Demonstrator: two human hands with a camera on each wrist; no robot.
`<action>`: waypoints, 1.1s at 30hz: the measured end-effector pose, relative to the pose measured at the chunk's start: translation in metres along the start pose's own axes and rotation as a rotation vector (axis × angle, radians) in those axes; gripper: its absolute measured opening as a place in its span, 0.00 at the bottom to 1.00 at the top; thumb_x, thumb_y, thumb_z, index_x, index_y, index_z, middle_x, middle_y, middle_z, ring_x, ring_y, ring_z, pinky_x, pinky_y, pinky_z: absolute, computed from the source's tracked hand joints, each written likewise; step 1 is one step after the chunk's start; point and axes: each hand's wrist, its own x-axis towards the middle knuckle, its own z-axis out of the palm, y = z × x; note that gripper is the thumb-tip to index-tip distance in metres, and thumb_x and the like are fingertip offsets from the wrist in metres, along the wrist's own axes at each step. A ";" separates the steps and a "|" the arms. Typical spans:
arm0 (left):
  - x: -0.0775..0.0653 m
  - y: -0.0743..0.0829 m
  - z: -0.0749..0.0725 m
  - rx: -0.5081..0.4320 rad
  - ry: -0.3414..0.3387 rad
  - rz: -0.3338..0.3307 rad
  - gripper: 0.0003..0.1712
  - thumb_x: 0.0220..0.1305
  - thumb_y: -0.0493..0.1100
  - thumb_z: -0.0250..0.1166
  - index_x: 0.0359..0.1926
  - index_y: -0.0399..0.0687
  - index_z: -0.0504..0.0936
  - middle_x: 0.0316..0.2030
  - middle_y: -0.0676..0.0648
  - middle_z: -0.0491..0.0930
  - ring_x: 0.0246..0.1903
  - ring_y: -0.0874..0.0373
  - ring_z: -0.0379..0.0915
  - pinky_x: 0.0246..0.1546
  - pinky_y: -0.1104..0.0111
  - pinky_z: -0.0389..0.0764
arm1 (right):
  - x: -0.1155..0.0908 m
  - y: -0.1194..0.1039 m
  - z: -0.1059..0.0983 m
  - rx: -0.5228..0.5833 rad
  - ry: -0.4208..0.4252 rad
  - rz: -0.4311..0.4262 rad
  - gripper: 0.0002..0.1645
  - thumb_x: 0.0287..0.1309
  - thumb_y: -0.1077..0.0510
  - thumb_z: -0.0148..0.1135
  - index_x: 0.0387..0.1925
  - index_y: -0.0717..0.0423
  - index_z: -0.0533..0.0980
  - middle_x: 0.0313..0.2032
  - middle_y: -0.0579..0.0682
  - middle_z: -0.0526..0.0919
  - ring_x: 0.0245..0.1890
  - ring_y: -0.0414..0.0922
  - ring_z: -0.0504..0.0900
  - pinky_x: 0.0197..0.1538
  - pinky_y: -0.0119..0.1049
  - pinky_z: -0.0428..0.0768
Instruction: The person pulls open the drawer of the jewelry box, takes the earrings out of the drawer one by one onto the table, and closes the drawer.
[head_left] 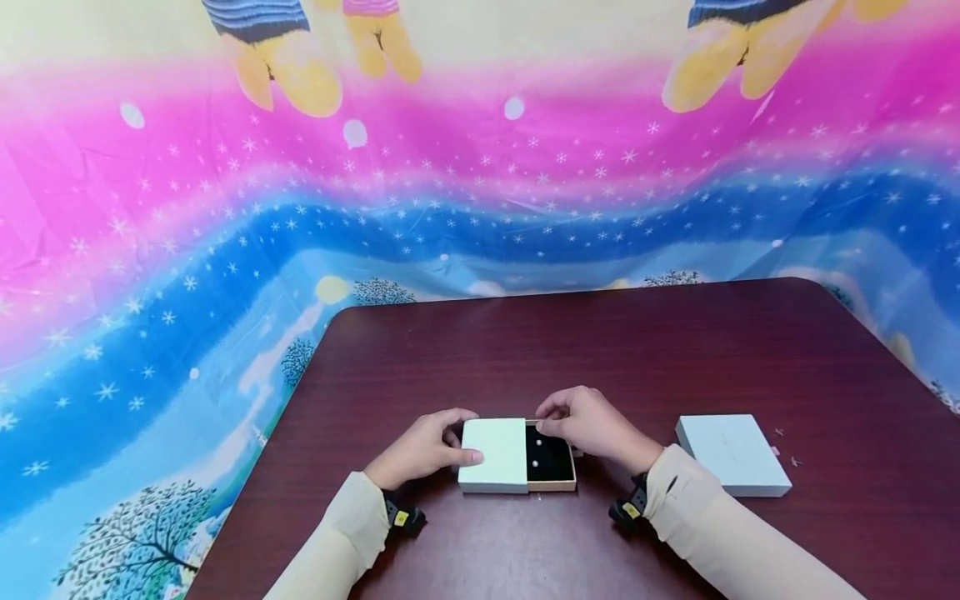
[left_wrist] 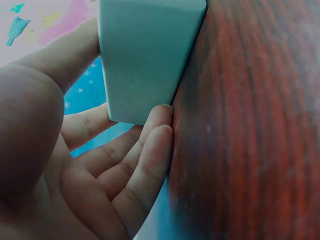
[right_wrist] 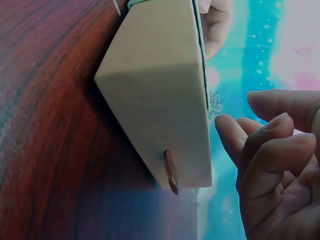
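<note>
A white slide-out jewelry box (head_left: 493,454) lies on the table, its tan drawer (head_left: 551,486) pulled partly out to the right. Two pearl stud earrings (head_left: 536,453) sit on the drawer's black lining. My left hand (head_left: 423,450) grips the left end of the white sleeve (left_wrist: 145,60), thumb on top and a finger at the far edge. Above the drawer's far right corner hovers my right hand (head_left: 588,421), its fingers (right_wrist: 265,150) loosely bent with nothing visible between them. A small ribbon tab (right_wrist: 171,172) sticks out of the drawer's end.
A second white box (head_left: 733,454) lies to the right, beyond my right wrist. Tiny pieces (head_left: 795,461) lie beside it, too small to make out. The dark red wooden table (head_left: 480,358) meets a colorful printed cloth (head_left: 480,167) at the back.
</note>
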 end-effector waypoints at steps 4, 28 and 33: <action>0.000 0.000 0.000 -0.001 0.005 0.005 0.38 0.53 0.63 0.72 0.63 0.56 0.74 0.34 0.57 0.78 0.32 0.61 0.75 0.30 0.65 0.78 | 0.001 0.000 0.002 -0.021 0.003 -0.009 0.07 0.59 0.59 0.66 0.39 0.54 0.84 0.28 0.43 0.82 0.22 0.45 0.79 0.23 0.39 0.77; -0.001 0.000 -0.002 -0.014 -0.006 0.007 0.39 0.53 0.63 0.71 0.64 0.55 0.73 0.34 0.56 0.78 0.31 0.60 0.75 0.29 0.65 0.78 | 0.002 0.001 0.009 -0.159 0.026 -0.080 0.07 0.56 0.60 0.68 0.38 0.54 0.84 0.26 0.38 0.82 0.26 0.36 0.79 0.31 0.36 0.78; -0.001 0.001 -0.003 -0.015 -0.009 0.006 0.40 0.54 0.63 0.72 0.64 0.54 0.73 0.32 0.54 0.78 0.30 0.59 0.75 0.28 0.64 0.77 | 0.003 0.002 0.011 -0.209 0.043 -0.088 0.06 0.55 0.59 0.69 0.37 0.53 0.85 0.26 0.37 0.81 0.26 0.34 0.78 0.31 0.35 0.77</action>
